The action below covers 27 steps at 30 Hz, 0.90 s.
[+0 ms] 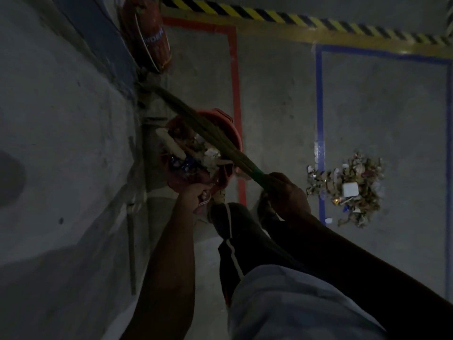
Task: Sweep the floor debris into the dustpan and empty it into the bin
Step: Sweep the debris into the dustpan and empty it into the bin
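We grip the near rim of the red dustpan (228, 139) with our left hand (196, 193), fingers curled round it. The dustpan is full of paper scraps and wrappers and is held above the concrete floor (274, 94), beside the red tape line (235, 94). Our right hand (285, 190) is clamped round the broom (208, 133), whose bristles lie across the dustpan and reach far-left. A pile of debris (350, 190) lies on the floor to the right, inside the blue tape line (318, 106). A red fire extinguisher (149, 35) stands far left.
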Available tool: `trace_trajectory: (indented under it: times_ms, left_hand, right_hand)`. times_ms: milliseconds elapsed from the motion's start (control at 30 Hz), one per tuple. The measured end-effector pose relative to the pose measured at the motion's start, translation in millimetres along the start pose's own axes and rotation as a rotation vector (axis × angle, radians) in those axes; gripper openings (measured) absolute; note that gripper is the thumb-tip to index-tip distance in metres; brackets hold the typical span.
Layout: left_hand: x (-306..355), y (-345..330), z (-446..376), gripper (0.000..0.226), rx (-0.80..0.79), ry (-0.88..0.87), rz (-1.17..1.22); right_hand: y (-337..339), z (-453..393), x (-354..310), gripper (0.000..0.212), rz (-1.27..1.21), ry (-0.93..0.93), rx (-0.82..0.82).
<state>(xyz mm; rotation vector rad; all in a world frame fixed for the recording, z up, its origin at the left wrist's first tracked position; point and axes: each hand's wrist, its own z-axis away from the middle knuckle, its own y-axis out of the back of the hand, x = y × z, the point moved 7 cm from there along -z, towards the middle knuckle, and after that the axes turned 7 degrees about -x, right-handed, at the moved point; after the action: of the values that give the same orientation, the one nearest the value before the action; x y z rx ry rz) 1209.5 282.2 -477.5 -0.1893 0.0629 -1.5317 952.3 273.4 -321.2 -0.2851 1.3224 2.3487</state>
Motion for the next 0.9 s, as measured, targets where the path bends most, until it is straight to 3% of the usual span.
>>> trace_trajectory:
  times_ms: [100, 267, 400, 600, 900]
  left_hand:
    - [-9.5, 0.0, -1.9, 0.043, -0.024, -0.012, 0.001]
    - [-36.6, 4.2, 13.3, 0.033, -0.04, 0.011, 0.011]
    - [-55.8, 2.9, 27.1, 0.04, -0.052, -0.003, 0.005]
    - [-80.9, 1.1, 43.4, 0.032, -0.028, -0.033, 0.044]
    - [-143.5, -3.0, 104.2, 0.039, 0.019, -0.117, 0.053]
  right_hand:
    - [0.2, 8.8, -0.4, 0.033, 0.002, 0.006, 0.015]
    - [-5.7, 14.9, 5.1, 0.05, -0.023, 0.009, -0.027]
    - [-7.3, 26.3, -3.9, 0.049, -0.037, 0.025, 0.023]
    - [-9.3, 41.0, -13.9, 0.054, -0.09, 0.054, 0.08]
    - [-21.7, 122.0, 38.2, 0.054, -0.122, 0.044, 0.154]
